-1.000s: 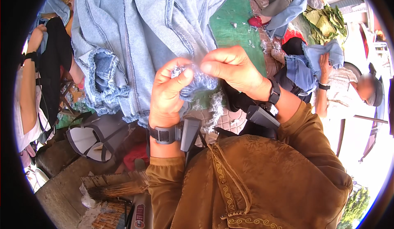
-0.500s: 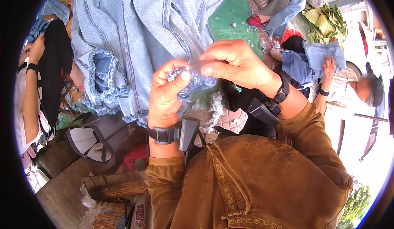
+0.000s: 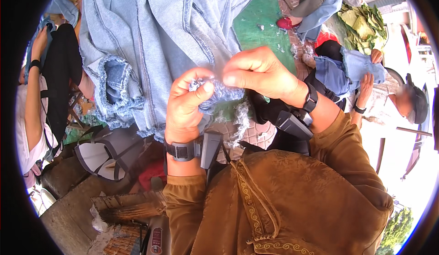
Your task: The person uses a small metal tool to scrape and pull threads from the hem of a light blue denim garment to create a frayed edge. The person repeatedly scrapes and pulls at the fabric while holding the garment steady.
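Pale-blue, loosely draped denim garment [image 3: 160,40] straight ahead; left hand [image 3: 185,99] pinching frayed blue-white hem [image 3: 222,95]. Right hand [image 3: 267,74], thumb and forefinger drawn together alongside; can't tell if gripping thread. Looks soft, bulky; best held just behind fraying.

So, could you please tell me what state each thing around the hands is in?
Left hand: grip closed on frayed denim
Right hand: grip pinched or nearly so; too blurred to tell what it holds
Denim garment: draped, creased
Garment's leg opening: open, ragged-edged
Left wrist strap: fastened
Green mat: spread out, lint-specked
Leaves: heaped
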{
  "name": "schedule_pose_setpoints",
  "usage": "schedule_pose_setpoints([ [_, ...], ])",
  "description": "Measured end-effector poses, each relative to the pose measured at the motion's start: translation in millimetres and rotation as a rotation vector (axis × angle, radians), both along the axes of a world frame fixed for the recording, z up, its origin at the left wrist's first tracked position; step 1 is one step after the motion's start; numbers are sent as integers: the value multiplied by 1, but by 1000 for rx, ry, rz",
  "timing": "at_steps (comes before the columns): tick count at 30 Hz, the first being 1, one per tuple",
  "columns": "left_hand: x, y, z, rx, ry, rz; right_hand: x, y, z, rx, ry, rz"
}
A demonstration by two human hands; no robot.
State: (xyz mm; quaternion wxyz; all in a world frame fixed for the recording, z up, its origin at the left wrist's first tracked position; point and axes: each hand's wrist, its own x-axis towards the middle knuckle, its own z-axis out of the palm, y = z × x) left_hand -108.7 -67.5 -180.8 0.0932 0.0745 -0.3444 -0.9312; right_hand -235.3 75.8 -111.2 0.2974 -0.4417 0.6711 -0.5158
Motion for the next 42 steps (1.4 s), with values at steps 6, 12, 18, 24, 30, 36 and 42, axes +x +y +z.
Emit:
schedule_pose_setpoints([
  [6, -1, 0, -2, -86, 43, 9, -6, 12, 4, -268, -836, -175],
  [12, -2, 9, 14, -267, 4, 95, -1, 9, 7, 30, -49, -70],
  [18, -3, 11, 8, -470, 39, 145, 2, -10, 0, -34, 379, -49],
  [24, 5, 10, 9, -456, 70, 190, -10, 12, -7, 2, -103, -372],
  [30, 4, 18, 15, -656, 59, 334, 13, 40, -41, 10, -872, -602],
  [36, 9, 27, 12, -1116, 73, 491, 38, 34, -37, -15, -1070, -602],
  [42, 28, 62, 16, -1456, 72, 608, 58, 30, -30, -117, -1115, -495],
])
